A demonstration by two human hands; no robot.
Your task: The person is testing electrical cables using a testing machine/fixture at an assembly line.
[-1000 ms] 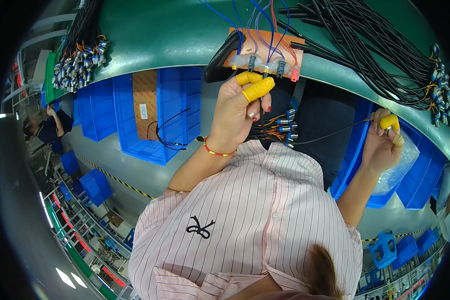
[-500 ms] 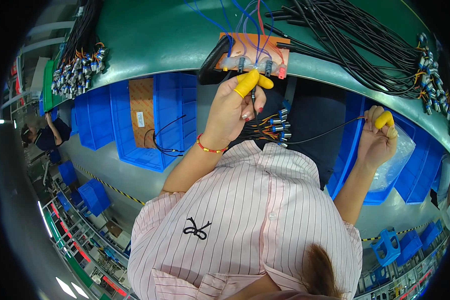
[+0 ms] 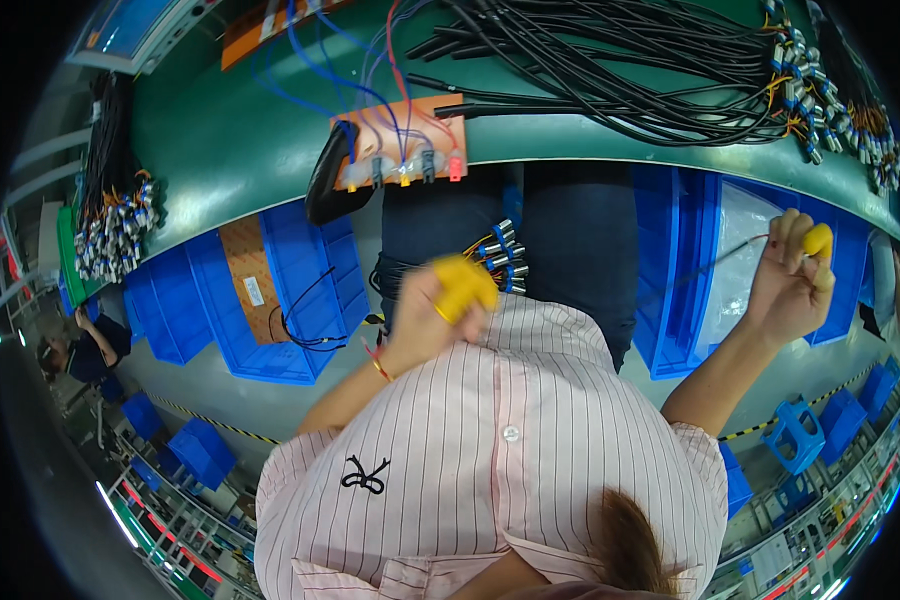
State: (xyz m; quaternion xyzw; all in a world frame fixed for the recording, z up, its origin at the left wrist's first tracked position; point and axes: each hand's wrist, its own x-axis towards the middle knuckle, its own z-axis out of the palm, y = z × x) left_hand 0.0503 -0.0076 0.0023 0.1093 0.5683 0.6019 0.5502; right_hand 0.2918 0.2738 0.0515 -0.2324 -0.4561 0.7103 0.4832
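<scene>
Nearest, the person is wearing a pale striped shirt [image 3: 420, 450]. Before it the left hand [image 3: 435, 308] is hovering in a blur, its yellow-covered fingers sitting close together; the blur is hiding whether they are gripping anything. Out to the side, the right hand [image 3: 795, 285] is curling its fingers, clamping the end of a thin black cable [image 3: 708, 266], which is stretching leftward from them. Just beyond the left fingers, silver-and-blue connectors [image 3: 508, 258] are lying over the lap. Farther ahead of those fingers, an orange board [image 3: 444, 132] is resting at the edge of the green bench [image 3: 220, 140], with blue wires [image 3: 315, 68] running from it and a black object [image 3: 332, 185] standing against its left side. Ahead and left of the right fingers, a pile of black cables [image 3: 660, 75] is covering the bench. Left of the left fingers, a blue bin [image 3: 208, 290] is standing below bench level; farther left, a co-worker [image 3: 98, 352] is showing.
</scene>
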